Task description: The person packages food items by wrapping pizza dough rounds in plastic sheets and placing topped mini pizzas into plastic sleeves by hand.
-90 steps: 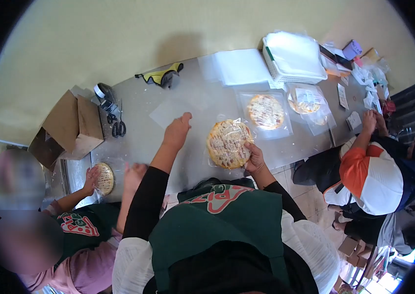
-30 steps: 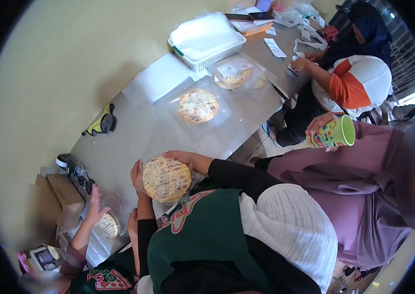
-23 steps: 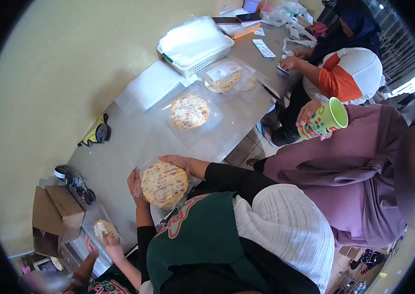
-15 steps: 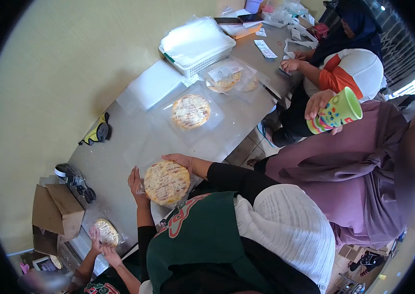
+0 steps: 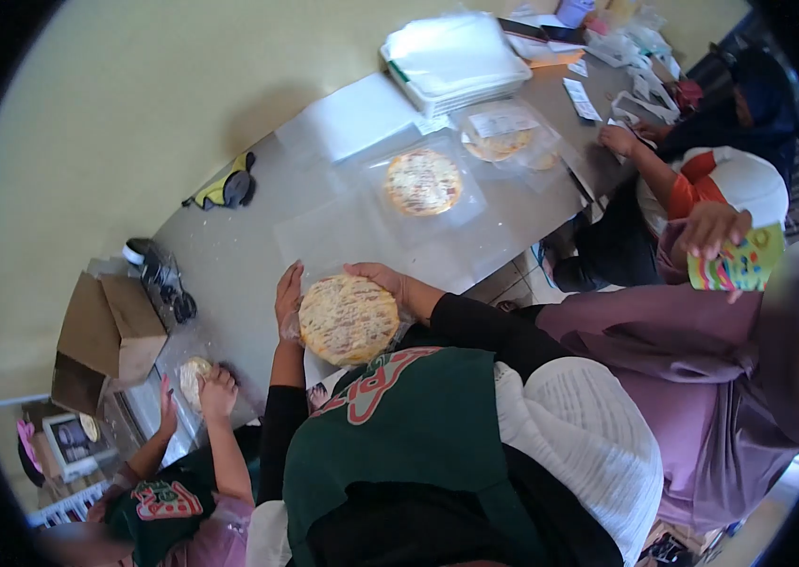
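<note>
A round pizza (image 5: 349, 319) topped with white shreds and brown streaks is held up in front of my apron, over the table's near edge. Clear plastic shows around its rim. My left hand (image 5: 289, 299) presses against its left side with the fingers pointing up. At the upper right edge, my right hand (image 5: 383, 281) grips it, the thumb side uppermost. The undersides of both hands are partly hidden by the pizza. Beyond it, another pizza (image 5: 423, 181) lies on clear plastic on the grey table (image 5: 258, 236).
Plastic sheets fill a white basket (image 5: 461, 90) at the back. Packed pizzas (image 5: 499, 142) lie beside it. A tape dispenser (image 5: 229, 184) and a cardboard box (image 5: 116, 326) are leftward. One co-worker handles a small pizza (image 5: 195, 378); another person holds a green cup (image 5: 749, 260).
The view has shifted, moving the table scene rightward and up. My hands still hold the pizza. The co-worker at left has parted their hands, and the green cup is now tilted differently.
</note>
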